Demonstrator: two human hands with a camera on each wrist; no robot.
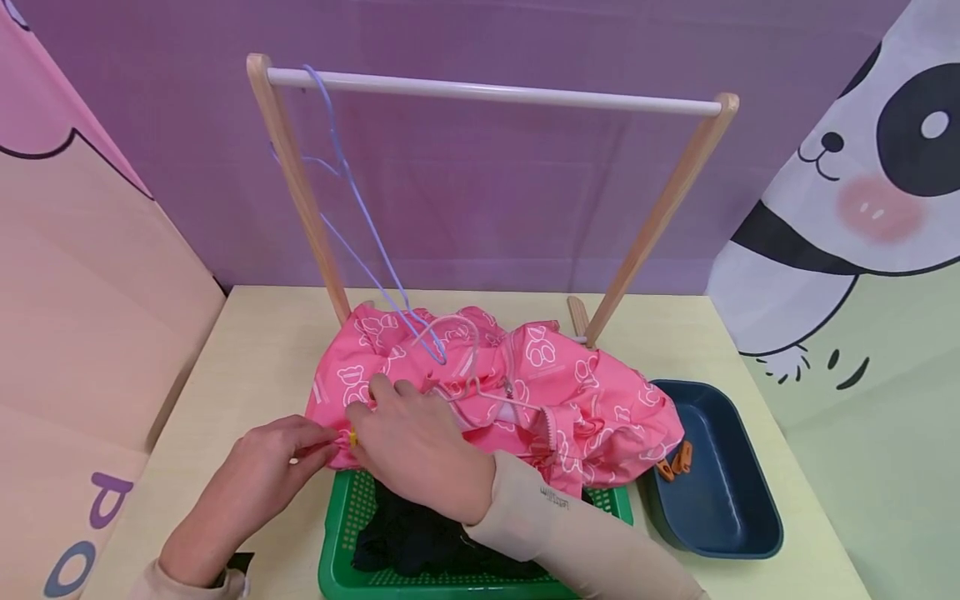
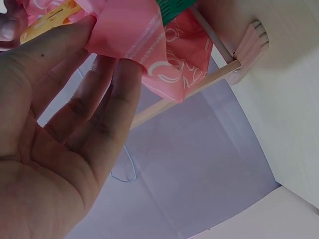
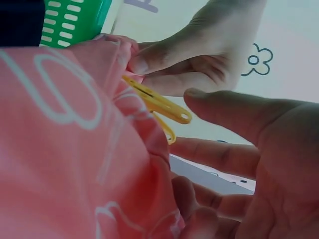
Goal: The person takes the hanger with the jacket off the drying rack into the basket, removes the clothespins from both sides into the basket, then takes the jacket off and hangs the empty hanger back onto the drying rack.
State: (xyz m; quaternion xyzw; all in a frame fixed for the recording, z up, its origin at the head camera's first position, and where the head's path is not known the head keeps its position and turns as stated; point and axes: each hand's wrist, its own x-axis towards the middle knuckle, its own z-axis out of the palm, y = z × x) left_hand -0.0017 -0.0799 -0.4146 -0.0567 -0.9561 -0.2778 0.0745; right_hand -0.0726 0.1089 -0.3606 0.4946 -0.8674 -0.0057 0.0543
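Observation:
A pink jacket (image 1: 577, 375) with white printed outlines and a zipper lies spread over the back of the green basket. My left hand (image 1: 270, 458) pinches the jacket's near left edge between thumb and fingers; the left wrist view shows the pinched cloth (image 2: 132, 32). A yellow clothespin (image 3: 162, 104) sits on that edge, jaws on the cloth, handles outward. Around those handles my right hand (image 1: 423, 446) is spread, thumb (image 3: 219, 107) and index finger (image 3: 219, 154) close to them, other fingers by the fabric. A pale pink hanger (image 1: 476, 383) lies at the jacket's collar.
Dark clothing (image 1: 427, 537) lies in the green basket (image 1: 327, 542). To the right, a navy bin (image 1: 720, 492) holds several orange-brown clothespins (image 1: 681, 460). Behind stands a wooden rack with a white rod (image 1: 495, 93), a blue hanger (image 1: 352, 179) hooked near its left end.

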